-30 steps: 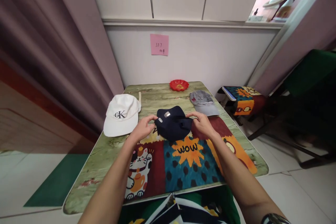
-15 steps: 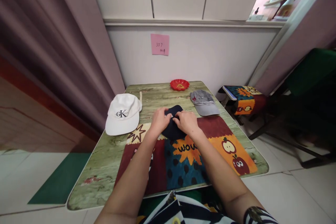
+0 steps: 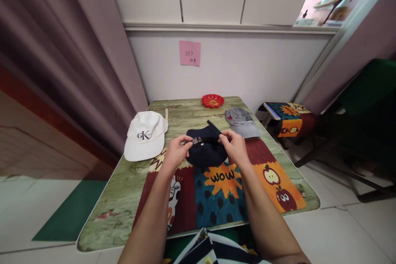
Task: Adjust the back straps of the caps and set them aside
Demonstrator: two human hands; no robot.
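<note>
A dark navy cap [image 3: 206, 154] rests on the patterned mat [image 3: 221, 202], its back strap facing up. My left hand [image 3: 177, 150] pinches the metal buckle [image 3: 196, 140] at the cap's left side. Between the thumb and fingers of my right hand [image 3: 233, 144] is the dark strap [image 3: 214, 127], whose loose end sticks up and to the left, apart from the buckle. A white cap [image 3: 145, 134] with black letters lies to the left. The grey cap [image 3: 243, 121] sits to the right, behind my right hand.
A red scalloped dish [image 3: 212, 100] stands at the far edge of the wood-patterned table [image 3: 108, 198]. Behind it is a white wall with a pink note [image 3: 189, 53]. A stool with a patterned cover [image 3: 289, 117] and a dark chair are at the right.
My hands have moved apart, the left one leftward and the right one rightward. The strap's loose end now shows separate from the buckle, and the cap lies more spread out.
</note>
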